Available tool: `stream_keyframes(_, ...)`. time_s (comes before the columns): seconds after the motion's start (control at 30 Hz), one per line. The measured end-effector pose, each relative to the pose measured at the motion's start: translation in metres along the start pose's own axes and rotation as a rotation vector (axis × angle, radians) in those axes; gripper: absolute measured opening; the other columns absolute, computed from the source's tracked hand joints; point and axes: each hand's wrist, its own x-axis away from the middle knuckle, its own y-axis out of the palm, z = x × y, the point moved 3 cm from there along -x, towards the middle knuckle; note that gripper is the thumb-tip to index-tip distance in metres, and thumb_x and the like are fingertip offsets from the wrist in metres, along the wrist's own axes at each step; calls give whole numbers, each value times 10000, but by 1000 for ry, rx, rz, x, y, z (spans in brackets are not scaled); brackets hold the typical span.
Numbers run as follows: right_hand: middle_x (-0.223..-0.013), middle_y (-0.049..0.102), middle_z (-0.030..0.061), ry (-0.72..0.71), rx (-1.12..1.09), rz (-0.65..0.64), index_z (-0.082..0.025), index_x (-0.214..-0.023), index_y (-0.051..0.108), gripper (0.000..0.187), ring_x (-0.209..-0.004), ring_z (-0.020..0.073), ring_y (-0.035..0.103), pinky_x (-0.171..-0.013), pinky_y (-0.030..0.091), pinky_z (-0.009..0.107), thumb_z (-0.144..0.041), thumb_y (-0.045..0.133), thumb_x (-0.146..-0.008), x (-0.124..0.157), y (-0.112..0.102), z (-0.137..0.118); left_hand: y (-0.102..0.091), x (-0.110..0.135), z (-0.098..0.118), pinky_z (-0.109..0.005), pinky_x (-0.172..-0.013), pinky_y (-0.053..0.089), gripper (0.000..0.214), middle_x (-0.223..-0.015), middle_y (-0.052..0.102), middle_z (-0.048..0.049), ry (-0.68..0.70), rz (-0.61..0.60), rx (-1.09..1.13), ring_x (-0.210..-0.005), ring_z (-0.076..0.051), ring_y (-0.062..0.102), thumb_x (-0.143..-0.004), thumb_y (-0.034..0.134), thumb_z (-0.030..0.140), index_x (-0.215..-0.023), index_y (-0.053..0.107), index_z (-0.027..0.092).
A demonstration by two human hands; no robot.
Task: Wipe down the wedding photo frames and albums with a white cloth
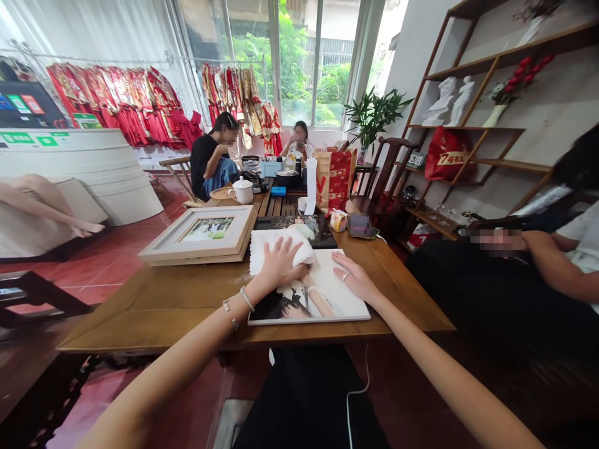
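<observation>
A large photo print (pixel 327 293) lies flat on the wooden table (pixel 163 305) in front of me. My left hand (pixel 279 262) presses a white cloth (pixel 276 243) against the print's top left part, fingers spread over the cloth. My right hand (pixel 353 277), wearing a ring, rests flat and open on the print's right half. A bracelet circles my left wrist.
A stack of framed pictures (pixel 203 234) sits at the table's left. A dark album (pixel 304 224), a small box (pixel 338 219) and a red bag (pixel 334 178) stand behind. Two people sit at the far end. Another person sits at my right (pixel 538 249). Shelves line the right wall.
</observation>
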Motion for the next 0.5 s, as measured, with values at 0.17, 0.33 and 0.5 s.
stream_keyframes(0.17,-1366,488,89,7,-3,12,-222,-1212,589,470,-1322,254,369,-1118,231,481,-439,573,-795,0,1,-1,-4,11,5,-611,-1008,219,592,-1477,294,-123,4,-29,10,-1341,-352,236,-857,418,449,-1405,330,243)
stream_keyframes(0.33,-1390,459,86,-23,53,12,-223,-1244,561,472,-1333,245,350,-1124,225,474,-398,568,-806,3,4,-5,-17,55,30,-619,-1038,156,665,-1508,222,-100,38,-79,55,-1374,-346,150,-796,493,373,-1420,288,269)
stream_keyframes(0.5,-1420,419,71,-38,73,-11,-222,-1288,517,490,-1363,236,289,-1133,210,462,-388,535,-828,3,3,-6,-31,107,64,-648,-1047,48,827,-1533,111,-92,142,-178,128,-1386,-368,34,-704,554,351,-1449,204,270)
